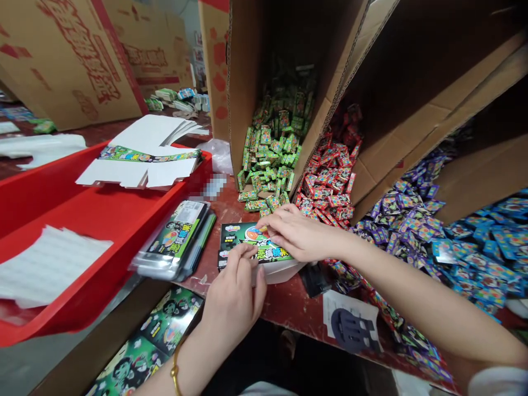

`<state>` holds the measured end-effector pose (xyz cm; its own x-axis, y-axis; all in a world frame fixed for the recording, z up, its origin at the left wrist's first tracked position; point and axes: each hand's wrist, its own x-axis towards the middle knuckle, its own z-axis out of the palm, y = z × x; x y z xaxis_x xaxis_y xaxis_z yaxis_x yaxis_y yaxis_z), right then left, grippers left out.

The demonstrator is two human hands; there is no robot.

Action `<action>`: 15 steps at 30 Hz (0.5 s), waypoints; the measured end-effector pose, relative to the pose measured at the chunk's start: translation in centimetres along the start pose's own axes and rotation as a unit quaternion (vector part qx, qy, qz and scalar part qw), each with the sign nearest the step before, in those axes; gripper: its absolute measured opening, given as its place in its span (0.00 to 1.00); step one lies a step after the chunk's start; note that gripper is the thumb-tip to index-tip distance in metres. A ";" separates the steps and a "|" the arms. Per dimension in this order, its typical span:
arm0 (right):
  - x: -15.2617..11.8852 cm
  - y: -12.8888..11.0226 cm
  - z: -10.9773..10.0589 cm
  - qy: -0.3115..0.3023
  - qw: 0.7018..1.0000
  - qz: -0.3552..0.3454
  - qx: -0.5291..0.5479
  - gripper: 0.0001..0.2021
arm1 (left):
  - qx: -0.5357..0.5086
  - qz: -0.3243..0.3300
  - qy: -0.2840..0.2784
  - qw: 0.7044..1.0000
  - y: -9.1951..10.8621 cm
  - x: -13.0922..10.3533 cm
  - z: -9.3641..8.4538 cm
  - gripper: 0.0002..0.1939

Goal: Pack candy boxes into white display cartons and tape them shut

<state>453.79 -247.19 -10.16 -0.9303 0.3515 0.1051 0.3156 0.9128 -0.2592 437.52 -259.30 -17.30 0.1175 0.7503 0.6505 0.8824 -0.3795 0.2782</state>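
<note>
A dark green printed box (231, 235) lies on the red table (289, 308), with a white part showing along its near edge. My left hand (236, 286), a gold bracelet at its wrist, touches the box's near left part with curled fingers. On top of the box's right half rests my right hand (291, 234), its fingers bent and close together. Whether either hand pinches a flap or an edge is hidden. Left of the box sits a stack of printed sleeves in clear plastic (175, 236).
Cardboard bins hold small green packs (272, 159), red packs (332, 176), purple packs (396, 220) and blue packs (478, 258). A red tray (124, 220) with white cartons stands left. Below it, a carton holds green boxes (171, 319). A dark purple object (350, 330) lies near the table's front edge.
</note>
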 end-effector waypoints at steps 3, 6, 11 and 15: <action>-0.1 -0.2 1.0 -0.010 0.998 0.056 -0.004 0.21 | -0.005 -0.002 -0.010 1.000 0.0 -0.2 0.1 0.04; -0.2 0.0 2.3 0.042 0.985 0.165 -0.006 0.35 | -0.006 0.001 -0.010 1.000 0.2 -0.2 0.1 0.04; -0.7 1.8 5.2 0.194 0.932 0.305 0.022 0.43 | 0.011 0.013 -0.003 1.000 0.5 -0.2 0.1 0.05; -0.7 2.1 6.0 0.281 0.902 0.327 0.019 0.23 | 0.019 0.015 -0.015 1.000 0.3 -0.3 0.3 0.04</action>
<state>454.00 -246.82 -16.56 -0.3016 0.8723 0.3849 0.7459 0.4673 -0.4746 437.88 -259.44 -17.60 0.1575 0.7554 0.6361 0.8950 -0.3814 0.2314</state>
